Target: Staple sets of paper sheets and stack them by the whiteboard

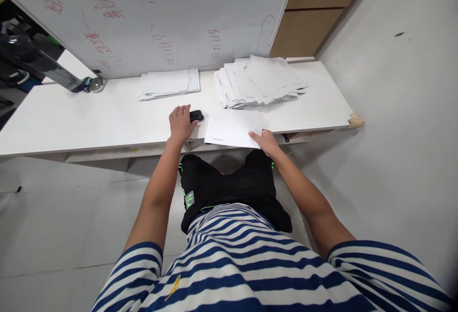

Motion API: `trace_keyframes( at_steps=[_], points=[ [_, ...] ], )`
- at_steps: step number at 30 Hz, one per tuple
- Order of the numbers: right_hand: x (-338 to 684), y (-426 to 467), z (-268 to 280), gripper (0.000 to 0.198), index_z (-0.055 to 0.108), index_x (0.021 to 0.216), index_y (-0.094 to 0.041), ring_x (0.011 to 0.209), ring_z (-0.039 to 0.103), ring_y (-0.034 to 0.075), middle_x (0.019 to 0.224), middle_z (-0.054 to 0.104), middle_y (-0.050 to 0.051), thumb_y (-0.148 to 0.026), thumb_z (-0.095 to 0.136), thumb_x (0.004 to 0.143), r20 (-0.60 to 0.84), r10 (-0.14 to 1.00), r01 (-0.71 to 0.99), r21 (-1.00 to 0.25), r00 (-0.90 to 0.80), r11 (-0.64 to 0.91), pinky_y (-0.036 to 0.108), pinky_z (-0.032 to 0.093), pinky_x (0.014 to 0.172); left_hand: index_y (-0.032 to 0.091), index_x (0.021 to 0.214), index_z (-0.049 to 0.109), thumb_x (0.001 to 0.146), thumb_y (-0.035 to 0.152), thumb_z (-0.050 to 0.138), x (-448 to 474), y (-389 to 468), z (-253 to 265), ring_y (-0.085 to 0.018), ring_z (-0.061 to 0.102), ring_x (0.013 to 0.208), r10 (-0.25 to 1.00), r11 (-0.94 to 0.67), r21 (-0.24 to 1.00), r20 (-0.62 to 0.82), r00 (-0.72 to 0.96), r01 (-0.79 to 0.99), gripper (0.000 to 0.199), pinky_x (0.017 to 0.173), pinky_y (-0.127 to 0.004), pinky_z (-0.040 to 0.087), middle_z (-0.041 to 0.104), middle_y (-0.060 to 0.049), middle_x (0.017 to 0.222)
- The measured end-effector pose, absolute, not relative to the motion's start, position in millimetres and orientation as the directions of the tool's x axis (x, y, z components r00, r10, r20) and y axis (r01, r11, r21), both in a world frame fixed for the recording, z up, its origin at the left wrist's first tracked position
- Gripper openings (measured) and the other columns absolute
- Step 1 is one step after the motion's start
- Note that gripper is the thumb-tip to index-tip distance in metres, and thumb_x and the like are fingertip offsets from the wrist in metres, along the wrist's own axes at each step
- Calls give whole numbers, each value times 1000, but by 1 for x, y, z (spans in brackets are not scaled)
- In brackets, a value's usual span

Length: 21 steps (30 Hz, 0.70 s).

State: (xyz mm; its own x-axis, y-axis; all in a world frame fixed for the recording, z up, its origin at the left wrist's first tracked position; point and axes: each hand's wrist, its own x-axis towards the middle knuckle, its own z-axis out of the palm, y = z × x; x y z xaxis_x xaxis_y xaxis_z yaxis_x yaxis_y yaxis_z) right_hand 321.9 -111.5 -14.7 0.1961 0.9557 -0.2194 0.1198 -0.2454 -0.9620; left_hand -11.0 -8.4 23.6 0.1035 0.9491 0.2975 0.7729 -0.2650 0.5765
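Observation:
My left hand (181, 120) is wrapped over a small black stapler (196, 116) on the white desk; its front end shows past my fingers, and the rest is hidden under my palm. My right hand (266, 141) pinches the lower right corner of white paper (232, 127), thumb on top. The paper's near edge juts over the desk's front edge, and its left side lies just to the right of the stapler. Whether it is one sheet or more I cannot tell.
A large, untidy pile of papers (257, 82) sits at the back right of the desk (89, 121). Left of it lies a neater, smaller stack (170, 84). A whiteboard (179, 21) with red writing stands behind. A clear bottle (46, 64) leans at the far left.

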Motion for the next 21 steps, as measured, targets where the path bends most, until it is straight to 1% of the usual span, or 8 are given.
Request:
trace_keyframes(
  at_steps=[1,3,5,7,9,13,17,21],
  points=[
    [322,-113,-15,41,74,92,-14,83,72,24,95,79,11,-50,78,74,-236,953,123,-957,192,-262,34,57,73,21,122,64,75,25,76,-14,-4,20,-46,43,135,959,-239,565,264,102,790,49,115,-63,28,61,-19,133],
    [322,-115,-17,39,74,92,-14,78,71,23,92,79,11,-49,78,75,-260,951,126,-951,168,-282,33,57,68,21,119,63,81,27,70,-19,2,12,-45,47,128,972,-207,568,210,103,797,40,110,-62,33,63,-19,126],
    [322,-115,-18,38,74,93,-14,77,71,22,92,79,10,-48,78,76,-268,953,124,-950,145,-286,32,56,67,22,114,64,83,29,67,-23,5,5,-43,49,122,971,-221,586,203,124,780,32,107,-60,36,63,-18,120],
    [321,-113,-19,37,74,94,-15,77,71,22,94,79,11,-47,79,76,-266,955,113,-953,134,-281,31,56,66,24,110,64,82,30,68,-27,5,1,-41,50,119,967,-243,609,209,143,755,29,107,-58,36,63,-16,117],
    [319,-111,-19,37,75,94,-15,72,70,21,93,79,10,-47,80,76,-278,952,103,-951,130,-291,30,55,61,24,109,64,81,31,69,-30,4,-1,-39,50,117,963,-265,614,211,168,744,29,106,-57,37,63,-16,115],
    [313,-109,-19,35,74,91,-16,57,63,18,82,78,8,-48,80,77,-322,940,128,-933,115,-336,29,50,52,23,116,63,86,36,64,-32,1,-2,-36,51,113,949,-312,578,231,215,754,33,102,-54,39,63,-16,116],
    [309,-109,-20,30,74,94,-16,58,63,17,86,78,8,-42,79,80,-345,932,95,-930,110,-356,27,47,49,22,117,62,87,36,63,-31,-6,-1,-36,52,111,945,-327,571,217,246,753,33,100,-53,41,63,-16,115],
    [310,-110,-20,32,75,96,-15,60,65,18,89,79,9,-41,80,79,-351,933,42,-934,84,-355,28,50,51,22,116,63,86,35,64,-29,-10,1,-36,52,112,941,-338,588,229,250,735,32,102,-54,41,62,-16,116]
  ],
)
